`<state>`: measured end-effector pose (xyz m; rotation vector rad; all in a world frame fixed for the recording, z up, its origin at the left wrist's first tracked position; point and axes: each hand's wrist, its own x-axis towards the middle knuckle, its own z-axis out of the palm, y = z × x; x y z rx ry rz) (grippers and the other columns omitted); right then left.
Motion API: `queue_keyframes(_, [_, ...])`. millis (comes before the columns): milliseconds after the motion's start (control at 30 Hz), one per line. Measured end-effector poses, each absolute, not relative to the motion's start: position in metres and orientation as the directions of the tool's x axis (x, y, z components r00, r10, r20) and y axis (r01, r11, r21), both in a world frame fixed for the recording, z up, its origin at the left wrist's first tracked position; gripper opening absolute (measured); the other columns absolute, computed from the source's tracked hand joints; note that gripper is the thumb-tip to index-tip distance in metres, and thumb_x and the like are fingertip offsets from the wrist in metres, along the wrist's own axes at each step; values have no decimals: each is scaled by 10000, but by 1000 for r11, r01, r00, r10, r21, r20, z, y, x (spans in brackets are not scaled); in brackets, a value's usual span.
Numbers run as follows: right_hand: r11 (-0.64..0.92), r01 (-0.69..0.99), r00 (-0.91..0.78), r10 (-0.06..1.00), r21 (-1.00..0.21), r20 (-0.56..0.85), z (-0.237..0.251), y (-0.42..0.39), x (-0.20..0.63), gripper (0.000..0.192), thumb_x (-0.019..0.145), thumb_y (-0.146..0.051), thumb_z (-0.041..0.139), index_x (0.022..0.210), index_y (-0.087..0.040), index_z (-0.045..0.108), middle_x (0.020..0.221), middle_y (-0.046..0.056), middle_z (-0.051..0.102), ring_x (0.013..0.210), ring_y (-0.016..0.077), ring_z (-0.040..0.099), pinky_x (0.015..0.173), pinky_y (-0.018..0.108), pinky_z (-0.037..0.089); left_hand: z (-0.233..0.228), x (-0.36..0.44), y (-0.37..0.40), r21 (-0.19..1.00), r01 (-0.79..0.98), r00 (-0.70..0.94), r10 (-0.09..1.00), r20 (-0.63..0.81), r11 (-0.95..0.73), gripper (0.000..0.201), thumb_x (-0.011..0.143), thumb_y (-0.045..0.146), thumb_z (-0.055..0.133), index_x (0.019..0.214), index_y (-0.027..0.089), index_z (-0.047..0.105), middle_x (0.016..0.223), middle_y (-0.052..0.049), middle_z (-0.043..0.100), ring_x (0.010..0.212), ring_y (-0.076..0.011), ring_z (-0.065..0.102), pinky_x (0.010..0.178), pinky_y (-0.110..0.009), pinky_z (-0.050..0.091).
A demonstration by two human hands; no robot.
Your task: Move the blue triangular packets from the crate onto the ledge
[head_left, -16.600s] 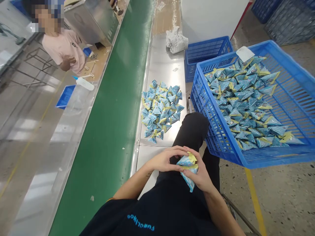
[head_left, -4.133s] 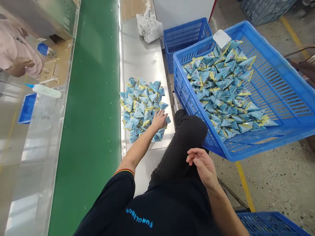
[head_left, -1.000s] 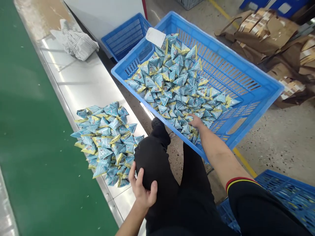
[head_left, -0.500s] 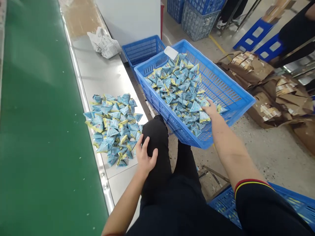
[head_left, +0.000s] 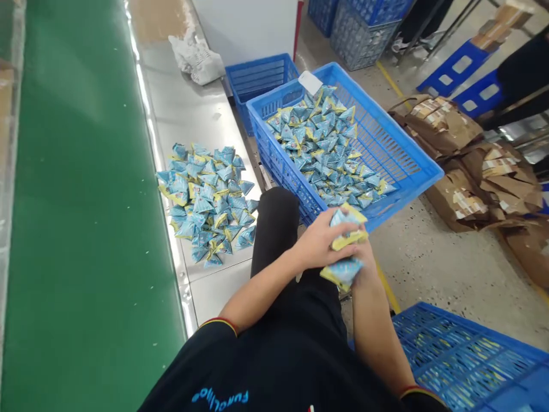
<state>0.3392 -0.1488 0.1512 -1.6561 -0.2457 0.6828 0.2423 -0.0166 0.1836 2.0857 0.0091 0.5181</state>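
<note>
My left hand [head_left: 318, 241] and my right hand [head_left: 364, 262] meet in front of my body, by the near corner of a blue plastic crate [head_left: 398, 200]. Between them are several small blue and yellow pyramid-shaped packets [head_left: 345, 270]. The left fingers curl over these packets from the side; the right hand is partly hidden behind them and blurred. Many more such packets [head_left: 326, 143] fill much of the tilted crate. A pile of the same packets [head_left: 210, 200] lies on the metal ledge [head_left: 214, 292] to my left.
A green conveyor belt [head_left: 86, 229] runs along the left. Crumpled white cloth [head_left: 197, 60] lies on the ledge. Another blue crate [head_left: 261, 77] stands behind the tilted one, and a packet-filled crate [head_left: 467, 355] is at lower right. Brown bags [head_left: 463, 177] sit on the floor.
My right hand has come out of the crate with packets, back toward my body. My left hand has left my knee and moved right to join it, closing on the packets.
</note>
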Motion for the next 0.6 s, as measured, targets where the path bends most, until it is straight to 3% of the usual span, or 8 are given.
queue_keyframes(100, [-204, -438, 664, 584, -876, -468, 144, -175, 277, 774, 618, -359, 935, 1328, -404, 633, 978, -5, 767, 718, 280, 738, 542, 390, 622, 166, 184, -37, 890, -82, 916, 319, 245, -449, 355, 967, 479, 706, 1209, 221, 736, 1314, -154, 607, 1249, -269, 634, 1065, -383, 560])
queue_keyframes(200, [-273, -632, 437, 649, -726, -623, 135, -194, 227, 847, 620, -350, 964, 1393, -397, 622, 805, -28, 715, 388, 140, 486, 327, 277, 421, 161, 108, -32, 941, 72, 901, 425, 81, -331, 395, 953, 537, 712, 1217, 244, 734, 1178, -122, 678, 1109, -249, 691, 974, -382, 601])
queue_keyframes(267, [-309, -702, 315, 674, -642, -668, 133, -204, 202, 866, 629, -378, 973, 1416, -377, 611, 770, -21, 704, 336, 86, 362, 296, 230, 310, 166, 59, -13, 954, 136, 826, 562, 38, -266, 429, 941, 609, 700, 1205, 273, 725, 1141, -99, 721, 1067, -257, 717, 922, -412, 618])
queue_keyframes(300, [-323, -717, 278, 679, -617, -679, 134, -208, 194, 868, 637, -380, 975, 1422, -363, 608, 797, -6, 717, 337, 72, 343, 300, 221, 293, 170, 36, 1, 957, 156, 724, 687, 58, -245, 437, 935, 641, 690, 1200, 295, 714, 1130, -84, 734, 1038, -261, 728, 872, -423, 626])
queue_keyframes(367, [-357, -721, 229, 686, -594, -690, 141, -214, 185, 868, 666, -364, 977, 1443, -334, 592, 933, 45, 757, 364, 64, 381, 329, 222, 336, 178, -3, 29, 949, 223, 265, 951, 162, -224, 395, 971, 654, 617, 1221, 353, 671, 1110, -49, 732, 931, -248, 734, 746, -424, 612])
queue_keyframes(433, [-384, -704, 200, 700, -597, -686, 149, -218, 185, 881, 693, -362, 977, 1473, -318, 568, 1118, 94, 768, 472, 105, 544, 422, 240, 462, 183, -32, 53, 881, 406, -101, 946, 308, -244, 335, 962, 618, 641, 1201, 385, 664, 1133, -50, 712, 970, -264, 725, 784, -459, 595])
queue_keyframes(500, [-429, -664, 147, 728, -612, -670, 153, -223, 190, 880, 716, -411, 969, 1491, -311, 564, 1254, 120, 748, 734, 205, 718, 613, 291, 589, 184, -48, 70, 722, 616, -65, 893, 446, -316, 320, 883, 571, 759, 1107, 350, 700, 1092, -77, 700, 1029, -289, 703, 888, -500, 576])
queue_keyframes(600, [-526, -517, 62, 764, -675, -642, 150, -238, 201, 820, 765, -553, 916, 1484, -295, 618, 1368, 136, 712, 1090, 334, 737, 943, 431, 610, 175, -53, 83, 508, 748, 42, 795, 606, -427, 360, 828, 506, 805, 1060, 249, 706, 1035, -107, 679, 1002, -282, 670, 934, -501, 561])
